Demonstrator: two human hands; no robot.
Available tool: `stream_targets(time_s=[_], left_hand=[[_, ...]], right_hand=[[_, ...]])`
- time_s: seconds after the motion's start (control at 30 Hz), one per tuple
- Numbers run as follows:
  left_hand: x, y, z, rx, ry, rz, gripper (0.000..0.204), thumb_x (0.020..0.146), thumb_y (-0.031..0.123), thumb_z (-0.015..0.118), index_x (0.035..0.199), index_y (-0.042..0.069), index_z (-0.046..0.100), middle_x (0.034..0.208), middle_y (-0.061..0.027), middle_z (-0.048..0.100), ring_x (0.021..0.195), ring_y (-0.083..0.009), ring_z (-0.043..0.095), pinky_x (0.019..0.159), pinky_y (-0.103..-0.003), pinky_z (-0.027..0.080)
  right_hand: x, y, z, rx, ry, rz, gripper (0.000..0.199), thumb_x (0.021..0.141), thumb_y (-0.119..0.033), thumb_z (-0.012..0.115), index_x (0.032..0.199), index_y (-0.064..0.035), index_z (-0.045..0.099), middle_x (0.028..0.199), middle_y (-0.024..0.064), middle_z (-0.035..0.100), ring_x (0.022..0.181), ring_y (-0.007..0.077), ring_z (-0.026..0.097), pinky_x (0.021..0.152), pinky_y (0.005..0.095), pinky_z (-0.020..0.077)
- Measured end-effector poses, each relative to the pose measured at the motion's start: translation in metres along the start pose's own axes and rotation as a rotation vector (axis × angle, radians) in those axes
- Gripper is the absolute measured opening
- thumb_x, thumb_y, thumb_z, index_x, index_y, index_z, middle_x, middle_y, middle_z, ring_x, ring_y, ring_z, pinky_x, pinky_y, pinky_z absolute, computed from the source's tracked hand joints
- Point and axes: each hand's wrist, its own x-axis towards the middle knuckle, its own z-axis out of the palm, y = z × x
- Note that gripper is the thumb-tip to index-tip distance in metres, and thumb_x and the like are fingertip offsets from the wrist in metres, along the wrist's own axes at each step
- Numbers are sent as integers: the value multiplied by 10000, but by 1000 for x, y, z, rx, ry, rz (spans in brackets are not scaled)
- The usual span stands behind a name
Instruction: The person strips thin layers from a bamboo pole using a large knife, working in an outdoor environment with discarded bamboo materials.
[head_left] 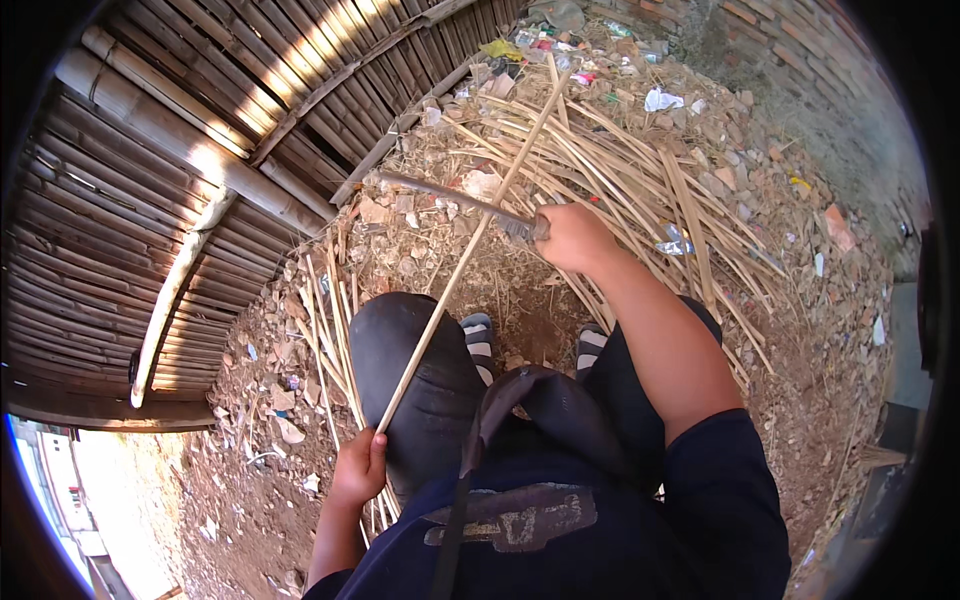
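My left hand point(358, 470) is closed round the lower end of a long bamboo strip point(435, 322) beside my left knee. The strip slants up and away to the right, passing over my left thigh. In my right hand point(577, 240) is the dark handle of a long knife point(440, 193), its narrow blade pointing left. The blade crosses the strip at about its middle and appears to touch it. Beyond my right hand lies a large heap of bamboo strips point(600, 165). More thin strips point(322, 330) lie on the ground to the left of my left knee.
A bamboo-pole wall point(130, 240) rises on the left, with a brick wall point(790, 55) at the far right. Stones, dry straw and litter such as a white scrap point(662, 100) cover the dirt ground. My striped socks point(480, 350) show between my knees.
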Motion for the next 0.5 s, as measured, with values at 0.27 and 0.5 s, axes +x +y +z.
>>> stream_targets(time_s=[0.27, 0.5], left_hand=[[-2, -8, -18, -522, -320, -354, 450, 1116, 382, 433, 793, 83, 521, 636, 31, 472, 532, -96, 418, 515, -264, 344], [6, -10, -34, -788, -455, -556, 419, 1104, 424, 447, 847, 104, 526, 617, 36, 423, 507, -76, 355, 475, -245, 280]], right_hand=[[-19, -22, -5, -190, -46, -201, 294, 797, -189, 686, 1069, -77, 703, 970, 209, 727, 919, 396, 699, 818, 490, 562], [39, 68, 18, 71, 83, 178, 399, 828, -212, 657, 1187, -39, 680, 1087, 232, 717, 1030, 390, 688, 902, 467, 547]])
